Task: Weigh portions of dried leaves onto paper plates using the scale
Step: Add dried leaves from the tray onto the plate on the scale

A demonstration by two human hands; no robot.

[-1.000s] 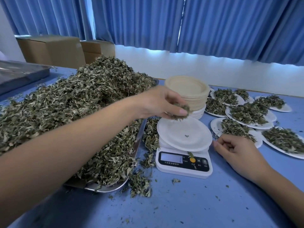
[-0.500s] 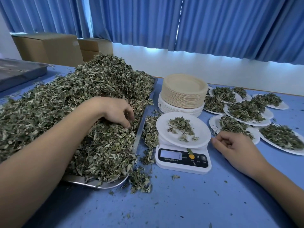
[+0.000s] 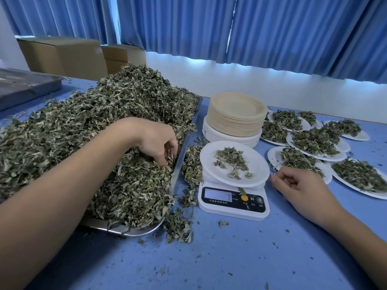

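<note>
Left hand (image 3: 156, 141): it has slid a touch nearer the right rim of the tray (image 3: 187, 141) since half a second ago and dug in deeper. Its fingers (image 3: 167, 156) curl down and grip a clump of dried leaves (image 3: 100, 126).
Right hand (image 3: 303, 189): where it was before, resting on the worktop (image 3: 230, 258) just beside the scale (image 3: 233, 203), loosely curled and holding nothing.
Leaves: grey-green, crumpled and shredded, heaped high on the tray and spilling over its edges.
Tray: shallow metal, with its rim showing along the right side and at the near corner.
Scale: white, with a dark front panel, a pale display and a yellow button. The figures are too small to read, and a leaf scrap lies on the panel.
Plate on scale (image 3: 258, 164): white paper, carrying a thin scatter of leaves near its middle.
Spilled leaves (image 3: 191, 164): a loose strip on the worktop between tray and scale.
Plate stack (image 3: 235, 116): tan plates piled on white ones, just behind the scale.
Filled plates (image 3: 361, 136): several white ones, overlapping, to the right of the stack, each with a mound of leaves.
Worktop: blue, flecked with leaf crumbs.
Behind: cardboard boxes (image 3: 62, 57) and blue curtains (image 3: 293, 28).
</note>
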